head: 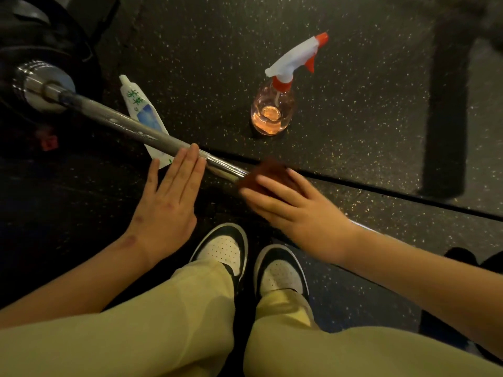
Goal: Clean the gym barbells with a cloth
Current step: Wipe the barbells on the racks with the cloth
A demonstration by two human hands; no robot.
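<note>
A steel barbell bar (pixel 119 121) runs from the weight plates (pixel 30 50) at the upper left down toward the right, low over the floor. My left hand (pixel 170 197) lies flat with straight fingers, its fingertips touching the bar near the middle. To its right, my right hand (pixel 288 205) presses a dark brown cloth (pixel 268 171) onto the bar with spread fingers; hand and cloth are blurred. The bar is hidden beneath the cloth and hand.
A white toothpaste tube (pixel 136 104) lies on the speckled black rubber floor (pixel 353 104) under the bar. A spray bottle (pixel 273 110) with pinkish liquid and a white and red trigger stands beyond the bar. My two sneakers (pixel 226 248) stand just below the bar.
</note>
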